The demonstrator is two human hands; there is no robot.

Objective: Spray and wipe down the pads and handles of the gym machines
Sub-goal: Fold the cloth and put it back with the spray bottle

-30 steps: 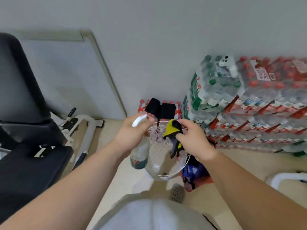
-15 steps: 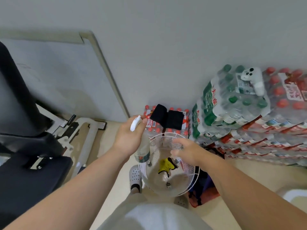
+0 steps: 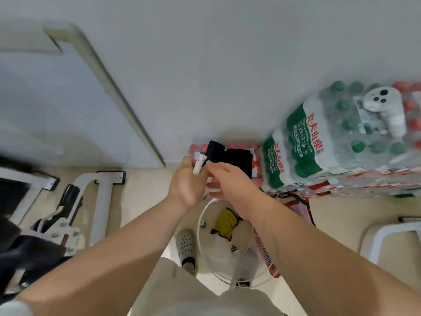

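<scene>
My left hand [image 3: 184,188] grips a spray bottle [image 3: 199,164]; only its white trigger shows above my fingers, the body is hidden behind both hands. My right hand [image 3: 232,183] has come up against the bottle, with thumb and fingers curled on either side of it. Below them a yellow cloth with black trim [image 3: 225,223] lies loose in a white mesh basket [image 3: 200,238] on the floor. The black pad of a gym machine [image 3: 13,254] is at the far left edge, blurred.
Shrink-wrapped packs of water bottles [image 3: 319,151] are stacked against the wall at right, with a white controller [image 3: 385,106] on top. Black folded items [image 3: 230,156] lie on a low pack behind my hands. White machine legs [image 3: 100,201] cross the floor at left.
My right hand dropped the yellow cloth into the basket, then rose to the spray bottle. My left hand lifted the bottle higher. The view tilted further down.
</scene>
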